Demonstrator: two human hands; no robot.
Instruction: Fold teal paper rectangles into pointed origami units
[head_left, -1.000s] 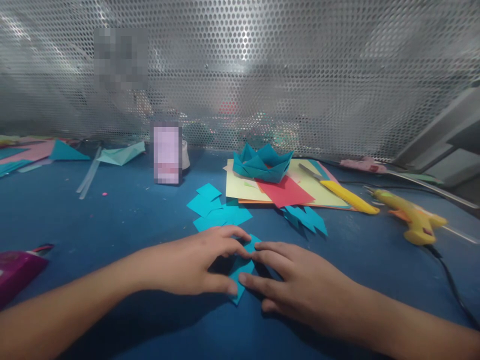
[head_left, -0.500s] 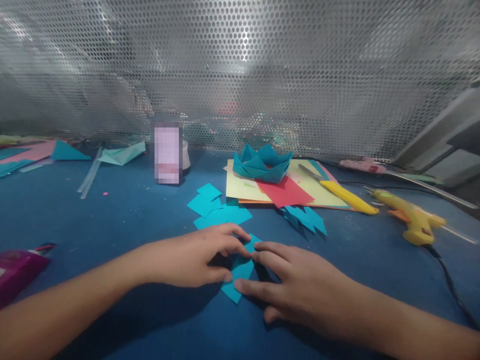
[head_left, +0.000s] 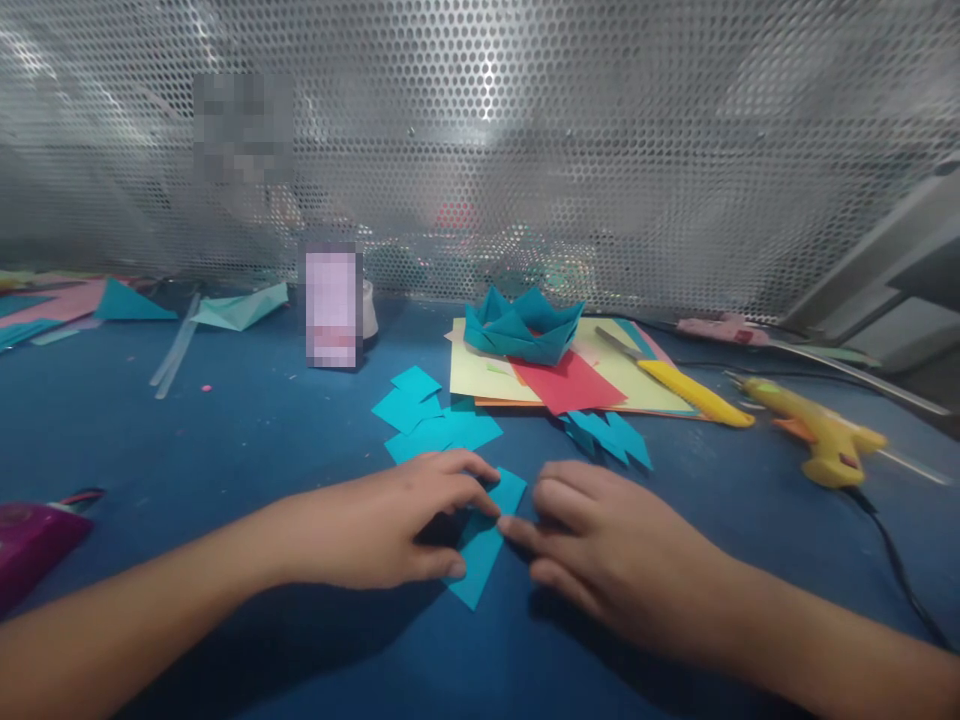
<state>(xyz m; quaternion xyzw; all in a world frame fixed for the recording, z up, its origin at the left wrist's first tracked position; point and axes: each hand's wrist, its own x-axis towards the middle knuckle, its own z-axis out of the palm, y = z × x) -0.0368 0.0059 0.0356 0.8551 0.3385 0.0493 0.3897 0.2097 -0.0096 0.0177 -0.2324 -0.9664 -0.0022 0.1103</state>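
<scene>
A folded blue paper strip (head_left: 484,540) lies slantwise on the table in front of me. My left hand (head_left: 420,515) arches over its left side, thumb and fingers spread, with the tips resting on the paper. From the right, my right hand (head_left: 577,540) touches the strip's right edge with an extended index fingertip. Its other fingers are partly curled, the thumb stands apart, and nothing shows in its grasp. Beyond my hands lie several blue paper pieces (head_left: 446,432) and, farther right, pointed folded blue pieces (head_left: 611,437).
A blue paper crown shape (head_left: 525,330) stands on coloured sheets (head_left: 495,385) with a red paper (head_left: 571,382). To the right are a yellow cutter knife (head_left: 694,393) and a corded yellow glue gun (head_left: 829,430). A perforated metal panel (head_left: 480,150) rises behind the table.
My right hand has lifted most fingers off the strip and drawn back slightly right, curling them, leaving the index fingertip at the edge. My left hand has stayed nearly still.
</scene>
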